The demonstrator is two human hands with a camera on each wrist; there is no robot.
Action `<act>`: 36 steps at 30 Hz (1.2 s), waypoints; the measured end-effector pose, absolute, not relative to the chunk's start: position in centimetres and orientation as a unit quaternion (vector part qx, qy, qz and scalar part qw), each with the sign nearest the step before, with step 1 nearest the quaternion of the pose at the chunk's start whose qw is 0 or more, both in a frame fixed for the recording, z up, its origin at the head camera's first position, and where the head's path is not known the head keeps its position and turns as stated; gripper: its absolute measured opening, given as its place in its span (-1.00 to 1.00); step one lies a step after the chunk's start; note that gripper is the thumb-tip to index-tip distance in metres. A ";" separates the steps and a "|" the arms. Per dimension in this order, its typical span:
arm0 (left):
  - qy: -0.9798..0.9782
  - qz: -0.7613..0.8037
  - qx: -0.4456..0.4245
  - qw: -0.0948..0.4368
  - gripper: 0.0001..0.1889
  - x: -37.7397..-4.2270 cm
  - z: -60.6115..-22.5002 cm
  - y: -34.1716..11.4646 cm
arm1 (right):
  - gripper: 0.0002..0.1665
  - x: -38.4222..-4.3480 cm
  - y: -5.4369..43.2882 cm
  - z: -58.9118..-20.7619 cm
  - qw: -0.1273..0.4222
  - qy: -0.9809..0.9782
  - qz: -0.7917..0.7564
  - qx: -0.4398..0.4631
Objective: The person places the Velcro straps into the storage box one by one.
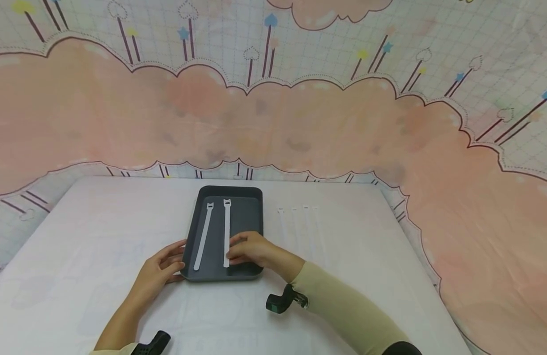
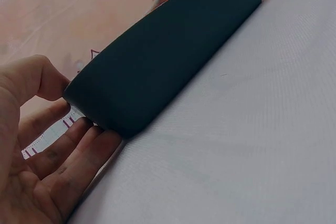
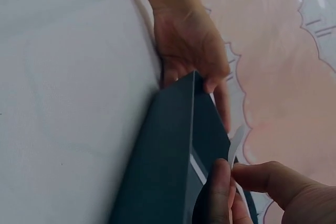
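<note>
A dark grey rectangular tray (image 1: pixel 246 212) lies on the white table. Inside, on its left, is a white cable strap (image 1: pixel 203 239) with a slotted head. To its right, my right hand (image 1: pixel 255 249) reaches over the tray and pinches a second white cable strap (image 1: pixel 227 222) near its lower end between thumb and fingers; that end stands raised in the right wrist view (image 3: pixel 235 145). My left hand (image 1: pixel 155 268) holds the tray's near left corner, its thumb and fingers against the outer walls, as the left wrist view shows (image 2: pixel 63 166).
Several more white straps (image 1: pixel 306 224) lie side by side on the table to the right of the tray, faint against the white cover (image 1: pixel 100 236). A patterned cloth (image 1: pixel 300 128) in peach and white hangs behind the table and spreads along its right side.
</note>
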State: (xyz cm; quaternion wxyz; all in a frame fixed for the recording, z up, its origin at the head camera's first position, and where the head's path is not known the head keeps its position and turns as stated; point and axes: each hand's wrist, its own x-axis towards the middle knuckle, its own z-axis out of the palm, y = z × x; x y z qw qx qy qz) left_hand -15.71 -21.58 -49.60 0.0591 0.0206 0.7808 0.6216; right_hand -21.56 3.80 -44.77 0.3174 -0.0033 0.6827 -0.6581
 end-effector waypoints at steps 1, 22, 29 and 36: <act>0.783 0.619 0.019 0.059 -0.39 -15.7 -49.6 -21.6 | -0.62 -21.6 3.7 -44.9 0.319 0.680 -0.660 -0.001; 0.776 0.627 0.018 0.067 -0.38 -15.6 -49.5 -21.6 | -0.66 -22.5 1.5 -46.1 0.292 0.684 -0.668 0.014; 0.779 0.624 0.017 0.065 -0.38 -15.5 -49.3 -21.5 | -0.66 -22.7 1.1 -46.1 0.298 0.684 -0.666 0.016; 0.782 0.620 0.017 0.065 -0.38 -15.6 -49.2 -21.5 | -0.70 -22.9 0.8 -46.2 0.302 0.681 -0.666 0.020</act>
